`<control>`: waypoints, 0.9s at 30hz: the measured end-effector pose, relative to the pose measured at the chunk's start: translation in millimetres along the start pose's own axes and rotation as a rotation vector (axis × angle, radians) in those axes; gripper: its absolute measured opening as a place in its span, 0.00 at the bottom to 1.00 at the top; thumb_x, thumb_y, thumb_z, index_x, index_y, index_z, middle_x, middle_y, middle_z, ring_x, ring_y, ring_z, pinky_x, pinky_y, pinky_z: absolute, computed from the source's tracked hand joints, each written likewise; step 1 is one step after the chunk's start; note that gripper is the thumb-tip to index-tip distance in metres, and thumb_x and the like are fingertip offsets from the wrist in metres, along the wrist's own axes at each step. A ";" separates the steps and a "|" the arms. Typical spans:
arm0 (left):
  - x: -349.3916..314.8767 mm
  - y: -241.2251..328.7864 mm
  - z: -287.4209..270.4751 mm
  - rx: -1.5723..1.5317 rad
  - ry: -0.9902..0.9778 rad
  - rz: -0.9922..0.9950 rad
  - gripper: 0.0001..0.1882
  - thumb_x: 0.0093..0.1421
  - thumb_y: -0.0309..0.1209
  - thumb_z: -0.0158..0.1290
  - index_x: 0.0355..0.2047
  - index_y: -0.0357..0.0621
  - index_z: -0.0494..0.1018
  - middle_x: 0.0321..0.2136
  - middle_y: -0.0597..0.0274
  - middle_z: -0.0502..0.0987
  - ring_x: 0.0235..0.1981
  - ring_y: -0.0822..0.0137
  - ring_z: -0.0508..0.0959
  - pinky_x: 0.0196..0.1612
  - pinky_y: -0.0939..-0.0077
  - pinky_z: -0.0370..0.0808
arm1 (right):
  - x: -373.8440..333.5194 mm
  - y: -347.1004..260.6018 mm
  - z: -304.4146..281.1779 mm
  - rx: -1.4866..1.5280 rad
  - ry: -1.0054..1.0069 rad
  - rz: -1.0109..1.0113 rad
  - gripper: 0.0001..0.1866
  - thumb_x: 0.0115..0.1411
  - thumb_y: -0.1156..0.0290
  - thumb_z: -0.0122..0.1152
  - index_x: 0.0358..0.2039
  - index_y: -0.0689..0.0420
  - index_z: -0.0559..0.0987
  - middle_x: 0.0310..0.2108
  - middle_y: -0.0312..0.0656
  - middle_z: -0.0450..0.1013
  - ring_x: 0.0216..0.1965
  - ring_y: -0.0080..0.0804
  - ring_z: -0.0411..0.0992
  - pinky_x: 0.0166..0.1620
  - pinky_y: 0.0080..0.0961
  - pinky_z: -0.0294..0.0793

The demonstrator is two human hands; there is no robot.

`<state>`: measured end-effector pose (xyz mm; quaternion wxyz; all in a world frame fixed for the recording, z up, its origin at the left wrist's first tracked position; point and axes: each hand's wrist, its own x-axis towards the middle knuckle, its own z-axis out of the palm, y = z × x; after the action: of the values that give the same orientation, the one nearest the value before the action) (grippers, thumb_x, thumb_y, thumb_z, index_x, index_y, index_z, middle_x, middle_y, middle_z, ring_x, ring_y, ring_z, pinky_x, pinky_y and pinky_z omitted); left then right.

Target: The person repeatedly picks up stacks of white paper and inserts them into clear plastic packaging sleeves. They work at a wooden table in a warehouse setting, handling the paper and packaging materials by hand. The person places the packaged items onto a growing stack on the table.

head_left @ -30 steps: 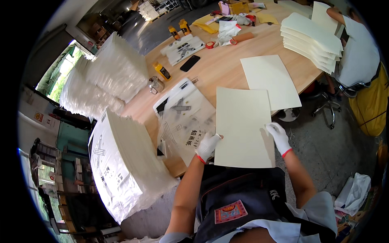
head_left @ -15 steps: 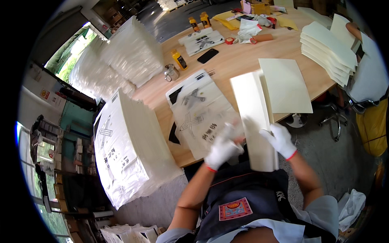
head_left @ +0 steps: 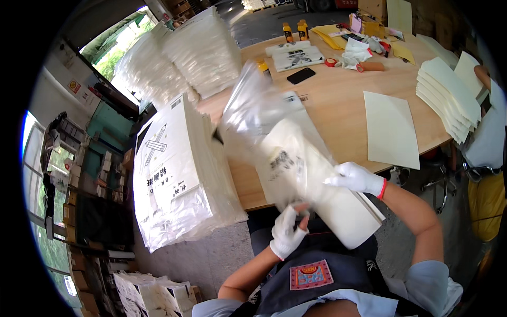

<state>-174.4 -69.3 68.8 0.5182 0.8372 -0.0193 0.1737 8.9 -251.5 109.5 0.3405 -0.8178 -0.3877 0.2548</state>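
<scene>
A thick sheaf of cream paper (head_left: 351, 219) slants across the front edge of the table, bent along its length. My right hand (head_left: 356, 178), in a white glove, is closed on its right side. The far end of the sheaf lies inside a clear printed plastic bag (head_left: 248, 113), whose far part billows up and is blurred. My left hand (head_left: 288, 231), gloved with bare fingertips, pinches at the near edge of the bag, beside the sheaf; the exact grip is smeared. Beneath lie more flat printed bags (head_left: 302, 112).
Left stands a tall stack of filled bags (head_left: 163, 164); wrapped stacks (head_left: 203, 50) rise behind. One loose cream sheet (head_left: 391, 129) lies to the right. A phone (head_left: 301, 76), bottles (head_left: 288, 33) and tape (head_left: 330, 62) lie farther back. At far right, a person's arm (head_left: 481, 78) is beside stacked paper (head_left: 446, 95).
The paper sheaf has swung left and its far end has entered the bag. The bag has risen off the pile and puffed up. The view has shifted left.
</scene>
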 end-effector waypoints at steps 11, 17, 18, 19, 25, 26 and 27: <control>86.5 49.2 46.0 0.368 -0.259 0.061 0.15 0.54 0.23 0.51 0.41 0.54 0.74 0.27 0.54 0.77 0.28 0.52 0.78 0.30 0.65 0.74 | 72.0 -2.8 71.4 -0.570 0.348 0.033 0.10 0.55 0.66 0.53 0.32 0.57 0.78 0.31 0.41 0.73 0.37 0.37 0.72 0.40 0.29 0.70; 66.9 -32.0 23.5 -0.097 -0.077 -0.309 0.11 0.55 0.20 0.49 0.37 0.43 0.75 0.25 0.58 0.76 0.25 0.69 0.77 0.30 0.76 0.74 | 6.0 9.3 121.9 -0.576 0.549 -0.252 0.12 0.49 0.66 0.60 0.36 0.52 0.75 0.35 0.39 0.70 0.44 0.39 0.69 0.46 0.37 0.66; 52.5 -42.7 20.4 -0.045 -0.084 -0.373 0.11 0.53 0.19 0.49 0.37 0.43 0.74 0.27 0.57 0.76 0.24 0.66 0.76 0.31 0.77 0.74 | -11.2 -3.1 124.0 -0.478 0.671 -0.345 0.15 0.47 0.67 0.63 0.37 0.51 0.74 0.35 0.39 0.70 0.45 0.39 0.68 0.48 0.39 0.65; 38.6 -43.5 19.4 -0.004 -0.108 -0.287 0.11 0.52 0.21 0.51 0.37 0.43 0.74 0.26 0.57 0.76 0.25 0.65 0.76 0.31 0.76 0.74 | -22.1 -6.7 122.2 -0.466 0.742 -0.306 0.17 0.45 0.67 0.65 0.38 0.51 0.74 0.35 0.38 0.70 0.45 0.39 0.68 0.50 0.39 0.65; -26.0 -67.6 29.2 0.532 0.010 0.339 0.17 0.40 0.25 0.55 0.35 0.48 0.73 0.32 0.59 0.75 0.37 0.55 0.74 0.39 0.59 0.71 | -15.7 61.4 108.9 -0.644 0.467 0.326 0.16 0.59 0.59 0.50 0.37 0.58 0.74 0.17 0.46 0.72 0.21 0.44 0.74 0.27 0.41 0.71; -30.7 -83.9 15.3 0.589 -0.068 -0.003 0.16 0.38 0.24 0.54 0.32 0.48 0.72 0.32 0.59 0.74 0.36 0.55 0.72 0.38 0.58 0.69 | -18.6 68.3 107.1 -0.691 0.457 0.319 0.15 0.58 0.59 0.50 0.36 0.57 0.75 0.16 0.44 0.72 0.20 0.43 0.73 0.25 0.40 0.71; -42.2 -111.7 0.4 0.668 0.138 0.006 0.10 0.41 0.25 0.55 0.27 0.47 0.71 0.28 0.57 0.72 0.32 0.53 0.71 0.36 0.59 0.68 | -20.1 67.9 106.9 -0.732 0.438 0.302 0.14 0.57 0.59 0.50 0.34 0.57 0.75 0.15 0.42 0.71 0.19 0.41 0.73 0.24 0.39 0.70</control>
<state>-190.2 -24.2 -40.6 0.2148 0.9469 0.0714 0.2282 -44.1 -261.0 -6.9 0.0620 -0.9664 -0.2475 -0.0313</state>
